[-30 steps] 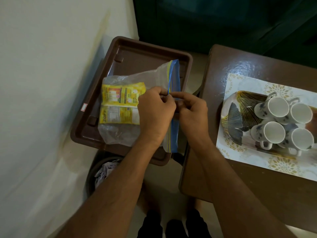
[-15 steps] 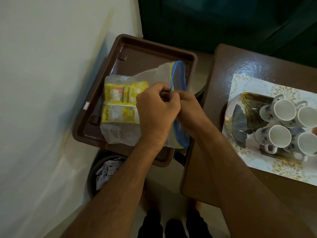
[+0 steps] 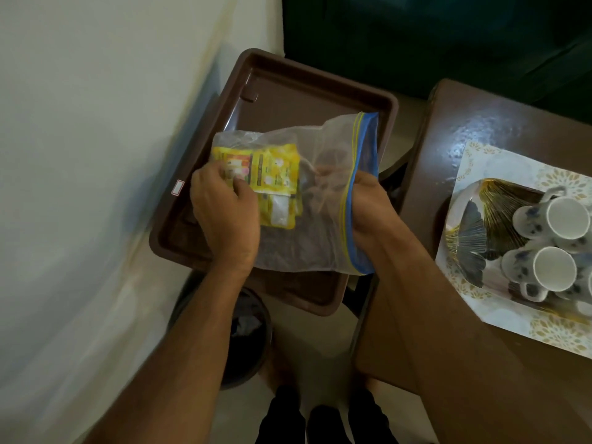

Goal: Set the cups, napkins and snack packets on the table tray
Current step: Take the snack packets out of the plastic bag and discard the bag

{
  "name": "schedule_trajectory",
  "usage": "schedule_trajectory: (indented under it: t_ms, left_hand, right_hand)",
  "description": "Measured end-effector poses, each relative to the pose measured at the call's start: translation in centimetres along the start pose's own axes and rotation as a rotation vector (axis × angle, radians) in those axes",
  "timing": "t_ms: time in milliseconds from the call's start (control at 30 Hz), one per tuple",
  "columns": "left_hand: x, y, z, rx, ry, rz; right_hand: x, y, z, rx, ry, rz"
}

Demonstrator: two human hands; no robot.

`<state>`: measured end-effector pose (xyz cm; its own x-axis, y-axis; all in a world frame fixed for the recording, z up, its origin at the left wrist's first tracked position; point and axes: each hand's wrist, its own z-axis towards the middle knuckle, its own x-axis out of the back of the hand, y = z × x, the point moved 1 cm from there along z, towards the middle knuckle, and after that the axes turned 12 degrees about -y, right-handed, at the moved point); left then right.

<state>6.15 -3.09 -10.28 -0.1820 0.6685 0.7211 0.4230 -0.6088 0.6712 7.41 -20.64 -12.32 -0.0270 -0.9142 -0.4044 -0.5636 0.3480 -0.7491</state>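
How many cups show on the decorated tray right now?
3 at least: one cup at the back, one in front of it, a third cut by the frame's right edge. More may lie outside view.

The clear, crinkled plastic zip bag [image 3: 323, 200] holds glossy yellow foil-like snack packets [image 3: 272, 174]. The brown plastic tray [image 3: 288, 91] looks smooth, the dark wooden table [image 3: 499, 129] shiny, and the white ceramic cups [image 3: 554, 245] glazed.

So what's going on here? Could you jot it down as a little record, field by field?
left hand: gripping the yellow snack packets through the plastic
right hand: holding the blue zip edge of the clear bag
bag location: over the brown tray
cups: grouped on the patterned tray on the table
napkins: none seen
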Motion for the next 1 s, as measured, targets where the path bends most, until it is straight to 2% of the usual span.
schedule_trajectory:
  t_ms: [100, 267, 333, 400, 467, 633, 767, 1000]
  left_hand:
    - [0.1, -0.8, 0.3, 0.032, -0.035, 0.02]
    - [0.4, -1.4, 1.2, 0.105, -0.068, -0.02]
    - [0.5, -1.6, 1.7, 0.133, -0.078, -0.069]
    - [0.7, -1.8, 2.1, 0.151, -0.077, -0.122]
    - [0.7, -2.1, 2.5, 0.173, -0.083, -0.178]
    - [0.6, -2.9, 2.9, 0.226, -0.136, -0.296]
    - [0.5, -3.5, 2.9, 0.282, -0.191, -0.4]
    - [0.6, -3.0, 2.9, 0.341, -0.269, -0.575]
  right_hand:
    - [-1.0, 0.1, 0.2, -0.044, 0.007, 0.066]
    - [-2.0, -0.1, 1.5, -0.162, 0.13, 0.158]
    - [-1.8, 0.2, 1.9, -0.188, 0.129, -0.151]
    - [-1.8, 0.3, 2.0, -0.135, 0.129, -0.453]
    - [-2.5, 0.6, 1.8, -0.053, 0.113, -0.622]
    - [-4.2, 2.1, 2.1, -0.032, 0.058, -0.319]
    - [-4.7, 1.4, 2.1, -0.036, -0.012, -0.253]
    - [-5.3, 0.4, 0.8, -0.087, -0.025, -0.111]
